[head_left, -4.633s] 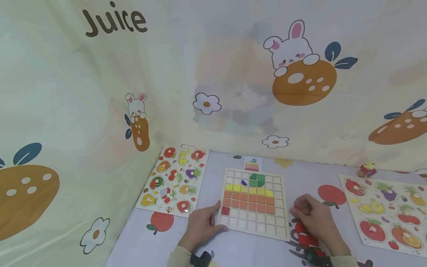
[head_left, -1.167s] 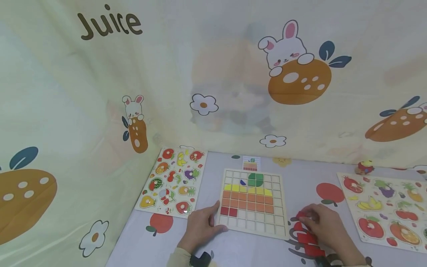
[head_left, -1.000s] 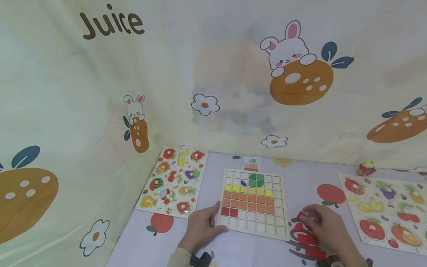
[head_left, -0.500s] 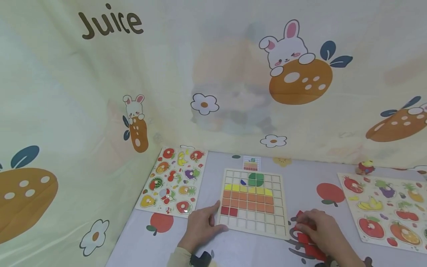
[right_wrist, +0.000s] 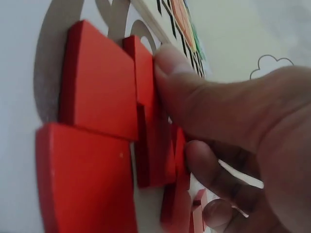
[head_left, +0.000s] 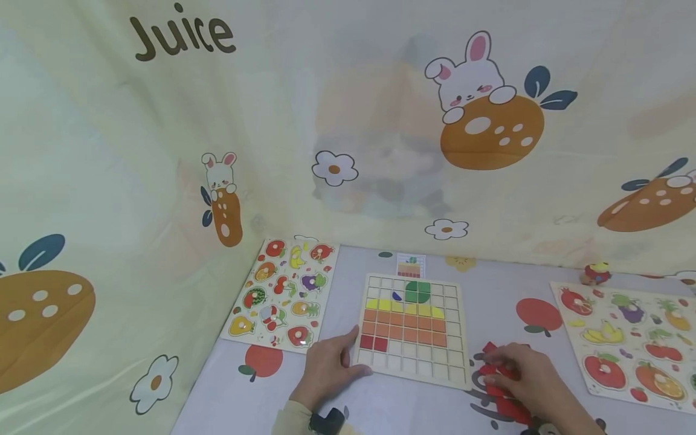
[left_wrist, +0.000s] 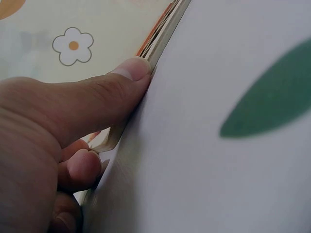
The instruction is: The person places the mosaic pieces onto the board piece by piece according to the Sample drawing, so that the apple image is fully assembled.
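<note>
A square wooden grid board (head_left: 429,365) lies mid-table, with orange, yellow, green, blue and two dark-red tiles (head_left: 373,344) in its cells. My left hand (head_left: 328,370) holds the board's near left corner, thumb along the near edge and index finger at the left side; the left wrist view shows the thumb (left_wrist: 127,73) pressed to that edge. Right of the board, my right hand (head_left: 524,374) is low over a pile of loose red square tiles (right_wrist: 99,82). Its thumb and index finger pinch a red tile (right_wrist: 158,141); the other fingers partly hide the pile.
A small printed pattern card (head_left: 411,266) lies behind the board. Fruit puzzle boards lie to the left (head_left: 280,296) and right (head_left: 625,344). A small red-and-yellow toy figure (head_left: 596,273) stands at the back right. A patterned cloth (head_left: 380,121) hangs behind.
A second dark-red tile has appeared beside the first on the board. My right hand has shifted slightly nearer over the pile, leaving one red tile at its far end. The left hand stays put.
</note>
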`<state>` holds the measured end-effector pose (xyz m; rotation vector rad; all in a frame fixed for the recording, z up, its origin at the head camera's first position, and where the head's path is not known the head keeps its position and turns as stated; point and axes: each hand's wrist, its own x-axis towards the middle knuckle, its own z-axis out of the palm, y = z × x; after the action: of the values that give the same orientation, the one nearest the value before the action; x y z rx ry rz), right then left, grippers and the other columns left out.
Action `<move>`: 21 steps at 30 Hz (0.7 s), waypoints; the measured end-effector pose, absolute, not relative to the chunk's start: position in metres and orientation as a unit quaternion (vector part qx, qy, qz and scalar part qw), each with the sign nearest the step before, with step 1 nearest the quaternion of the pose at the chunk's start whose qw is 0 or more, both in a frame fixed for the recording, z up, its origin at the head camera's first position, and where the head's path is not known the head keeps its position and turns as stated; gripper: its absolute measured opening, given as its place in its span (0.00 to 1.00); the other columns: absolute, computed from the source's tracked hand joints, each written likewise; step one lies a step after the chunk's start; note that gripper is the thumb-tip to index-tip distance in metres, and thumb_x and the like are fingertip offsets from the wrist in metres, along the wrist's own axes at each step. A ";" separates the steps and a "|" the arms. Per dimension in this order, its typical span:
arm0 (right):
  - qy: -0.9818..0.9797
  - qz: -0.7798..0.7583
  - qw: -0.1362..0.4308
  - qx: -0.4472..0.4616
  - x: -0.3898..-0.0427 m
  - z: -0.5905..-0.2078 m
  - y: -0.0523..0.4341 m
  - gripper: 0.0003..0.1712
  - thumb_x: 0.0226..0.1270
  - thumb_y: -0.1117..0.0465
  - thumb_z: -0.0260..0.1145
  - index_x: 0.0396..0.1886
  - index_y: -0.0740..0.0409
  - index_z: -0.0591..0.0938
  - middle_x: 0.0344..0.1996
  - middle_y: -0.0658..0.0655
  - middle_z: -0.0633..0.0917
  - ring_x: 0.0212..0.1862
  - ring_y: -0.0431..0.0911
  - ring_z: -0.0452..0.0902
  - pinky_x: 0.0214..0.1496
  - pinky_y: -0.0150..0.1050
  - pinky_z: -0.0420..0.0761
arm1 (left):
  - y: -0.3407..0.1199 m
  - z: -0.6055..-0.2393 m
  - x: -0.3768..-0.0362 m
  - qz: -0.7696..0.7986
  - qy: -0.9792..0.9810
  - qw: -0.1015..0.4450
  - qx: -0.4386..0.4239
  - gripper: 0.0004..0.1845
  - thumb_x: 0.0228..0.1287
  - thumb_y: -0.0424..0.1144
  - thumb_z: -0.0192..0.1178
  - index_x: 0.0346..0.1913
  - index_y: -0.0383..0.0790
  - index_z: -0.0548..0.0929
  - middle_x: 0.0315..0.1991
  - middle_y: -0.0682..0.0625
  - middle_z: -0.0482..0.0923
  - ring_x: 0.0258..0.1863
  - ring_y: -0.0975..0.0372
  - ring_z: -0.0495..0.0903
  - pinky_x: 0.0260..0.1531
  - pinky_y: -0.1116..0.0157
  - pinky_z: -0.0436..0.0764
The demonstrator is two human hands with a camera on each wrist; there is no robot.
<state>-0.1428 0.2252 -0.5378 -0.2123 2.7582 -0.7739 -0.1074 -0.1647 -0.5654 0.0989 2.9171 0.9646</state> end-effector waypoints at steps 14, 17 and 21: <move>0.950 -0.260 0.168 -0.043 -0.138 -0.534 0.215 0.32 0.46 0.42 0.88 0.49 0.51 0.89 0.34 0.47 0.84 0.38 0.43 0.76 0.44 0.41 0.82 | -0.165 -0.567 -0.108 0.311 0.949 0.038 0.026 0.46 0.55 0.58 0.80 0.76 0.51 0.76 0.20 0.62 0.68 0.19 0.70 0.64 0.25 0.71 0.62; 0.950 -0.249 0.188 -0.034 -0.138 -0.530 0.213 0.34 0.43 0.43 0.89 0.48 0.54 0.89 0.35 0.47 0.85 0.38 0.43 0.76 0.45 0.44 0.83 | -0.166 -0.568 -0.108 0.315 0.948 0.038 0.028 0.46 0.55 0.58 0.80 0.76 0.52 0.76 0.20 0.62 0.68 0.20 0.70 0.64 0.25 0.72 0.62; 0.951 -0.232 0.202 -0.025 -0.136 -0.528 0.213 0.30 0.47 0.45 0.88 0.47 0.55 0.89 0.32 0.47 0.86 0.35 0.43 0.76 0.43 0.43 0.82 | -0.166 -0.568 -0.108 0.318 0.947 0.036 0.033 0.46 0.55 0.59 0.80 0.77 0.52 0.75 0.20 0.63 0.68 0.20 0.70 0.64 0.24 0.71 0.62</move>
<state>-0.1362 0.2126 -0.5278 -0.0697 2.6571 -0.6470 -0.1079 -0.1659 -0.5685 0.1017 2.9084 0.9779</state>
